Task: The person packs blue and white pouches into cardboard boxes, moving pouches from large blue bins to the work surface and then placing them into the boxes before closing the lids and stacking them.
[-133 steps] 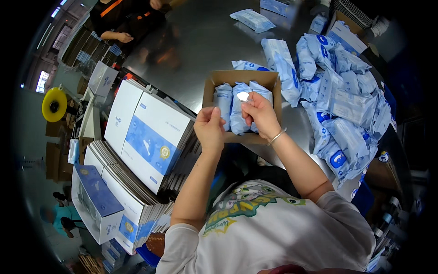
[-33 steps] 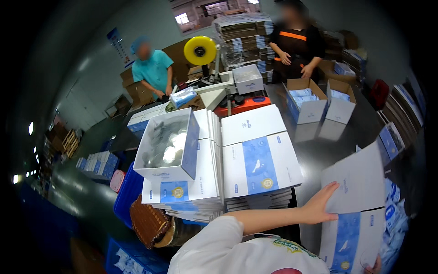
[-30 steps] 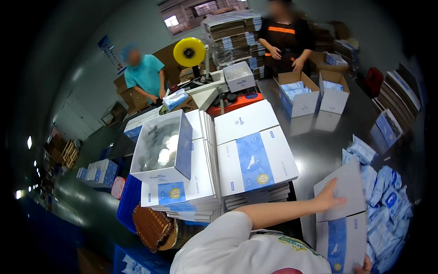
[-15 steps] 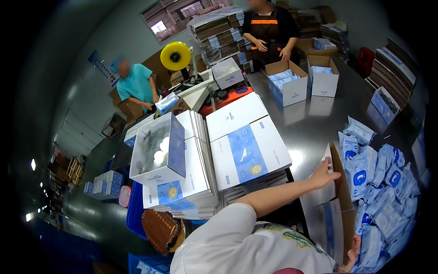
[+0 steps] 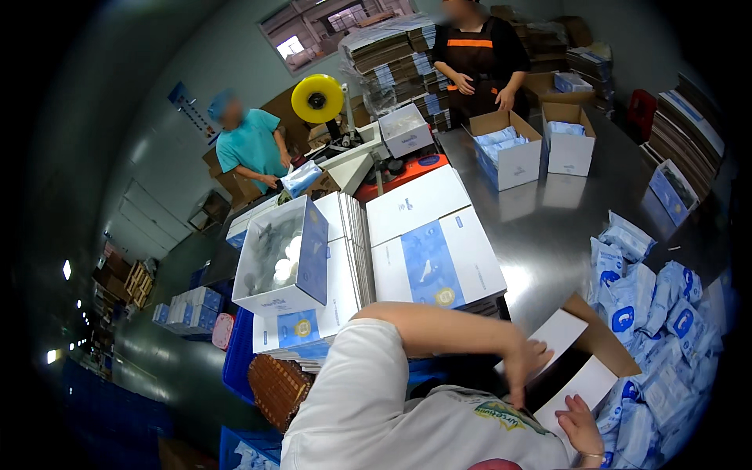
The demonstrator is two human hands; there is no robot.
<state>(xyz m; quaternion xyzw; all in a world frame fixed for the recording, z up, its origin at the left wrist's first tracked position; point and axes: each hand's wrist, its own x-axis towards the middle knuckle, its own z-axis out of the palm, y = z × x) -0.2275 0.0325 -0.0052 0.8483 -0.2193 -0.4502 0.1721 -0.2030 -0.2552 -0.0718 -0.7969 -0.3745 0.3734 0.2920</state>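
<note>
An open carton (image 5: 607, 338) stands at the desk's (image 5: 544, 254) near edge. The left hand (image 5: 523, 362) hangs over its left flap, fingers pointing down and blurred; I cannot tell whether they grip. The right hand (image 5: 581, 429) has its fingers loosely spread at the near flap (image 5: 583, 385). Blue-and-white packs (image 5: 666, 376) heap along the desk's right edge.

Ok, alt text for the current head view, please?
A person's left hand and right hand at an open white box, beside heaped blue-and-white packets. Flat cartons are stacked left; two co-workers are farther back.
</note>
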